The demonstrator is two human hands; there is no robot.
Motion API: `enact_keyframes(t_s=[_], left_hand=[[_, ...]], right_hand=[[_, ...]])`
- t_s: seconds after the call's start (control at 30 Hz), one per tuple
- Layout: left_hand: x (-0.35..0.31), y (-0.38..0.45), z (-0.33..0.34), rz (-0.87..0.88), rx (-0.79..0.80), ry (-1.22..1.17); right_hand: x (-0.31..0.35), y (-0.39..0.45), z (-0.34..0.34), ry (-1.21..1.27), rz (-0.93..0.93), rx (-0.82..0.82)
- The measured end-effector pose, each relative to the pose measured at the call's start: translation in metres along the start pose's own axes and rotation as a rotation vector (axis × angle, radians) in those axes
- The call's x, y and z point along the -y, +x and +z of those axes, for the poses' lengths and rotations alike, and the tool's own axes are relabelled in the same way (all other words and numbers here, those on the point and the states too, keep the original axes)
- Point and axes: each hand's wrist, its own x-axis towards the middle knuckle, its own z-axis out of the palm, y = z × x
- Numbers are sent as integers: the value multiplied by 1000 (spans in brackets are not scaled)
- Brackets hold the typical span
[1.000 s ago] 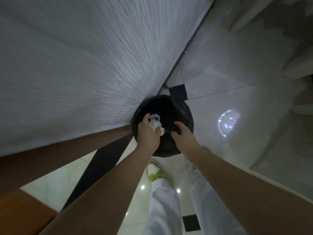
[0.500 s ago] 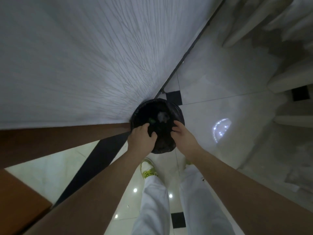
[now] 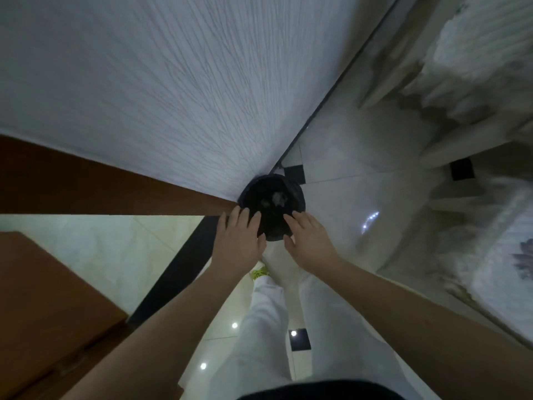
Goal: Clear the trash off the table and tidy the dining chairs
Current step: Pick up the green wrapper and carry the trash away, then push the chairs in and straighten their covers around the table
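A glossy pale tiled floor (image 3: 354,157) with small black inset squares is being viewed from above, beside a white textured wall (image 3: 173,82) with a brown wooden skirting (image 3: 101,192). A black bin (image 3: 272,210) lined with a dark bag is being seen against the wall's base, with crumpled white trash (image 3: 279,197) lying inside it. The left hand (image 3: 238,243) and right hand (image 3: 307,241) are being held over the bin's near rim, fingers spread, nothing being gripped. White trousers (image 3: 268,327) and a yellow-green shoe (image 3: 259,272) are showing below.

Both hands, left hand (image 3: 238,246) and right hand (image 3: 308,243), hover empty above the black bin (image 3: 272,206).
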Motion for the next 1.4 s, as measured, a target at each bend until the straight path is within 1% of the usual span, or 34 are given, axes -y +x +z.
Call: enact_keyframes(t_s=[0.1,0.23,0.33,0.43,0.53,0.67,0.77,0.83,0.9,0.97,1.1,1.3,1.4], left_hand=[[-3,-31,-37,-16,-18,20],[-9,-67,-86,-30,-89,-1],[-13,-84,-126,45,-188,-21],[-15,-99,-161,157,-309,-35],[-7,-110,-181,245,-361,-19],[2,-114,-198,357,-323,0],[-8,-115,-200,420,-254,56],[-21,-114,-204,467,-241,58],[-40,-116,-209,548,-240,40],[-60,-119,-211,653,-307,19],[-106,-131,-219,802,-371,-23],[-174,-165,-215,965,-334,26],[-209,-183,-204,1041,-351,62]], right_hand=[[19,-32,-39,-16,35,-25],[44,-71,-81,-48,-5,-58],[63,-99,-106,-123,22,-115],[81,-125,-129,-248,4,-245],[96,-148,-146,-312,34,-305],[104,-179,-149,-377,152,-444],[106,-204,-145,-361,253,-498],[106,-221,-144,-378,322,-529],[102,-238,-146,-363,389,-547],[95,-255,-149,-330,455,-574],[78,-297,-157,-310,589,-626],[47,-370,-147,-243,741,-684],[33,-411,-132,-226,805,-714]])
